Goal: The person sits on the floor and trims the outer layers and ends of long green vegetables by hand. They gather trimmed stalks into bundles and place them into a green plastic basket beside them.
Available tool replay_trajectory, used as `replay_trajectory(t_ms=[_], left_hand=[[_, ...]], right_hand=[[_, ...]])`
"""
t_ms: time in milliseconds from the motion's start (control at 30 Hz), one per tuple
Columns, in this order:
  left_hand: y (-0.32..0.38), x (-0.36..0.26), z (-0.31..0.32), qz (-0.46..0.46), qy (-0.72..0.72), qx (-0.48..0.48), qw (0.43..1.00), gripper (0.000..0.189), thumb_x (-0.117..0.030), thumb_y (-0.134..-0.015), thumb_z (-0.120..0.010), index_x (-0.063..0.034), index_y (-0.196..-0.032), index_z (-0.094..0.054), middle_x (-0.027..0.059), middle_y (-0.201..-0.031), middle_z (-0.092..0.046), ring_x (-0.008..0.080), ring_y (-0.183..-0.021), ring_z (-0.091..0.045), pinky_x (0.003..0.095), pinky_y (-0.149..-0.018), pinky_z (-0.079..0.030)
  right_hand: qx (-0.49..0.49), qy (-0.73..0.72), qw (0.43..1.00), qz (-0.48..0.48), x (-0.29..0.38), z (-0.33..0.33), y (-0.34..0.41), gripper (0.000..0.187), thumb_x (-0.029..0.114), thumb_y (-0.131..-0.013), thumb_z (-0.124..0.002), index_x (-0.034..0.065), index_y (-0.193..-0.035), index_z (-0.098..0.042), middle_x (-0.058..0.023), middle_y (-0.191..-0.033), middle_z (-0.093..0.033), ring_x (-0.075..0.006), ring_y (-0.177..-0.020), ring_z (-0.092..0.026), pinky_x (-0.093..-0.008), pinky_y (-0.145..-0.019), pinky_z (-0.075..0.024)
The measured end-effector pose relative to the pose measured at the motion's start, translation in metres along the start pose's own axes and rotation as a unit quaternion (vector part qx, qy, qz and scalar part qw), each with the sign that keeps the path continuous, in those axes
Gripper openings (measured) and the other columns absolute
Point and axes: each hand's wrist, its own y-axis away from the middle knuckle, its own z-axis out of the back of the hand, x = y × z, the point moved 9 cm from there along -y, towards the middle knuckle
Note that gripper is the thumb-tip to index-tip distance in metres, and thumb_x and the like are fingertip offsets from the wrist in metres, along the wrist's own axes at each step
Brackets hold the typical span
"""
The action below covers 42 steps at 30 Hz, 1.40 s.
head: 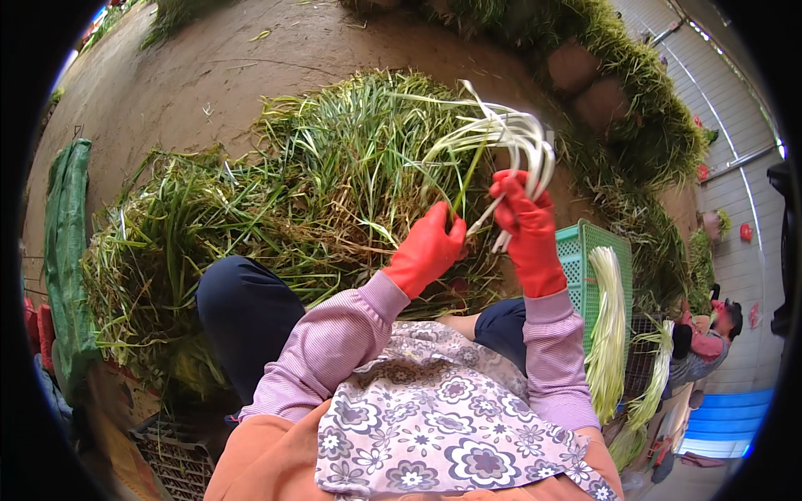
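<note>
My right hand [525, 228], in a red rubber glove, is closed around a bunch of pale leafy stalks [523, 141] whose long ends curve over to the left. Just left of it, my left hand [432, 244], gloved alike, pinches a thin green leaf [468, 178] between thumb and fingers. A whitish stalk end juts from the right hand towards the left one. Beneath and beyond both hands lies a large heap of green leafy stalks [351, 150] mixed with brown, dry leaves.
At the right stands a green plastic crate [573, 250] with a bundle of pale stalks [604, 325] on it. Another person [708, 332] sits farther right. A dark crate [172, 460] is at lower left, a green sack [67, 250] at far left. More leafy heaps [658, 119] line the upper right.
</note>
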Motion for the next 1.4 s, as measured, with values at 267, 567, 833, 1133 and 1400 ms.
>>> replay_trajectory(t_ms=[267,567,833,1133,1400], left_hand=[[0.045,0.122,-0.032,-0.065,-0.338,0.081,0.935,0.015,-0.008,-0.084,-0.052,-0.0037,-0.097,-0.047,0.0228,-0.094,-0.058,0.0425,-0.086,-0.059,0.0505,-0.069,-0.048],[0.003,-0.025,0.022,-0.266,-0.320,-0.068,0.907,0.012,-0.021,-0.087,-0.061,-0.0097,-0.086,-0.066,0.0107,-0.080,-0.066,0.0298,-0.069,-0.065,0.0381,-0.059,-0.052],[-0.031,-0.156,0.056,-0.418,-0.272,-0.094,0.862,0.062,-0.010,-0.082,-0.064,-0.0158,-0.140,-0.041,0.0145,-0.137,-0.046,0.0332,-0.096,-0.062,0.0380,-0.079,-0.052],[-0.046,-0.088,0.077,-0.487,-0.406,-0.030,0.773,0.052,0.008,-0.078,-0.046,-0.0073,-0.128,-0.054,0.0122,-0.096,-0.067,0.0212,-0.077,-0.065,0.0350,-0.069,-0.053],[-0.076,-0.045,0.085,-0.360,-0.326,-0.017,0.874,0.032,-0.003,-0.086,-0.052,-0.0164,-0.110,-0.068,0.0039,-0.090,-0.072,0.0118,-0.060,-0.064,0.0273,-0.056,-0.053]], right_hand=[[-0.040,-0.119,0.990,0.060,0.055,0.065,-0.007,0.020,0.019,-0.094,-0.059,0.0030,-0.104,-0.065,-0.0006,-0.081,-0.062,-0.0011,-0.043,-0.031,-0.0181,-0.039,-0.0217],[-0.029,-0.028,0.998,-0.044,0.046,0.095,0.018,0.020,0.018,-0.092,-0.060,0.0015,-0.103,-0.065,-0.0001,-0.074,-0.061,-0.0009,-0.042,-0.035,-0.0173,-0.038,-0.0223],[0.077,0.065,0.968,-0.230,0.017,0.042,0.041,0.017,0.016,-0.085,-0.067,0.0025,-0.096,-0.068,-0.0027,-0.072,-0.065,-0.0037,-0.056,-0.053,-0.0161,-0.046,-0.0324],[0.177,0.163,0.940,-0.241,0.006,0.046,0.046,0.021,0.018,-0.086,-0.064,-0.0004,-0.095,-0.067,-0.0010,-0.059,-0.059,-0.0049,-0.045,-0.047,-0.0192,-0.042,-0.0305],[0.103,0.041,0.969,-0.222,-0.010,0.079,0.026,0.023,0.024,-0.093,-0.059,0.0010,-0.093,-0.061,0.0054,-0.048,-0.041,-0.0035,-0.037,-0.035,-0.0204,-0.037,-0.0212]])
